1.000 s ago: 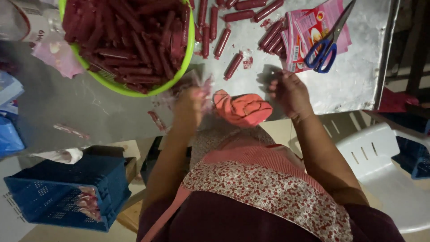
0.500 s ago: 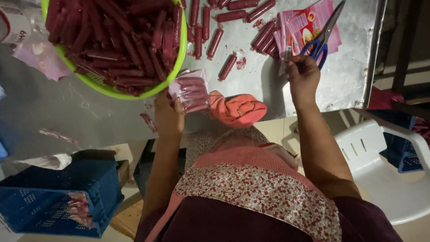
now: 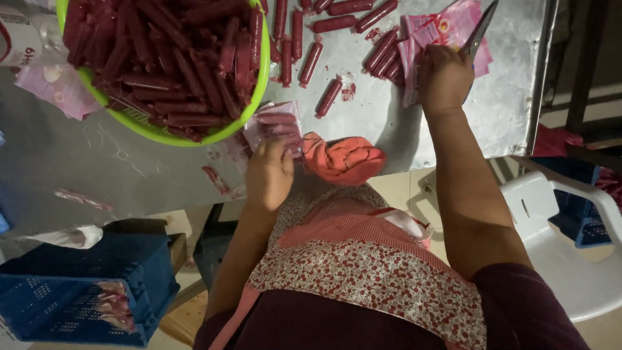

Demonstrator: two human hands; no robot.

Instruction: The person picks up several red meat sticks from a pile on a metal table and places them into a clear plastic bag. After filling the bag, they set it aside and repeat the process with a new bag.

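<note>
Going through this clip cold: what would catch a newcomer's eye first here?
First the green basin heaped with dark red sausages at the upper left of the steel table, with more loose ones lying beside it. Then the hands: the left hand holds a clear filled packet of sausages at the table's near edge, next to a crumpled orange cloth, while the right hand rests on the pink wrappers and scissors at the upper right.

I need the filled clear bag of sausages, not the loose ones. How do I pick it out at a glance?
Start at the green bowl heaped with red sausages on the metal table. Just below its right rim, the left hand rests on the bag, beside an orange cloth. Unlike the loose sausages, these lie side by side inside clear plastic.
</note>
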